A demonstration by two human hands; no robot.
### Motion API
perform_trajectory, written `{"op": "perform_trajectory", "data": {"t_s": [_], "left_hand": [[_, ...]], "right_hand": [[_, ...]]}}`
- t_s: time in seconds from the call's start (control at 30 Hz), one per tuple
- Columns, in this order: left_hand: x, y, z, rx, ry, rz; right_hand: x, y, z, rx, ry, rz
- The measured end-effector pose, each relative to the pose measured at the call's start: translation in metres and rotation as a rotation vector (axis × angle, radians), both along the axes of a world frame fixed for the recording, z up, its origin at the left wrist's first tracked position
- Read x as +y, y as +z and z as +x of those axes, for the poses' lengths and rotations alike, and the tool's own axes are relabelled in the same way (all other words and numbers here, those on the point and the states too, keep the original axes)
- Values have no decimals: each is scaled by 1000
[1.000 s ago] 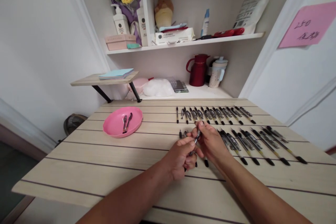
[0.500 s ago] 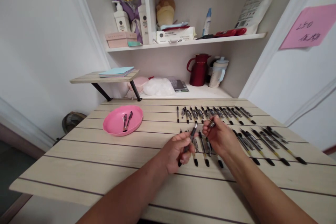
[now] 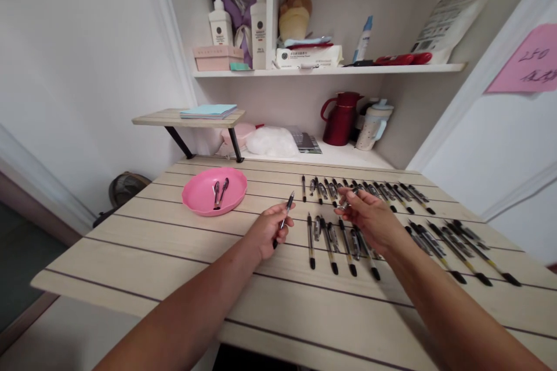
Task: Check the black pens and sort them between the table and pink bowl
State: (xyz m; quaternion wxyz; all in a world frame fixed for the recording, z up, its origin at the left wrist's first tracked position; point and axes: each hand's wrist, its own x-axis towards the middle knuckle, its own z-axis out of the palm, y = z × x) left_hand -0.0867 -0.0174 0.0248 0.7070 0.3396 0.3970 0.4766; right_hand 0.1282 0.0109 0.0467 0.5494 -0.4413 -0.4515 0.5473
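Note:
My left hand (image 3: 270,231) is closed round a black pen (image 3: 288,207), its bare tip pointing up and away from me. Over the rows of pens, my right hand (image 3: 372,219) pinches a small clear-and-dark pen cap (image 3: 344,206), partly covered by the fingers. Uncapped pens (image 3: 310,243) with loose caps (image 3: 333,237) between them lie in a front row, some hidden under my right hand. A similar back row (image 3: 303,188) runs behind it. To the left, a pink scalloped dish (image 3: 191,202) has two pens (image 3: 223,192) in it.
The slatted wooden table (image 3: 143,249) carries a small raised stand (image 3: 161,118) with blue paper (image 3: 209,110) at its back left. Behind stand a red jug (image 3: 342,122) and a pale tumbler (image 3: 371,127). A shelf (image 3: 243,73) with bottles hangs above.
My left hand has moved left with the pen, away from the front row and from my right hand. The right hand still pinches the cap. The view has shifted slightly.

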Motion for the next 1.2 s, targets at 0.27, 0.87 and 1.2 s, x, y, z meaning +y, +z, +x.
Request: {"op": "perform_trajectory", "data": {"t_s": [0.27, 0.87, 1.2], "left_hand": [[9, -8, -3, 20, 75, 47], [11, -9, -3, 49, 135, 84], [1, -6, 3, 80, -74, 139]], "right_hand": [[9, 6, -32, -496, 127, 16], [7, -3, -93, -1730, 314, 278], [9, 5, -38, -981, 59, 133]]}}
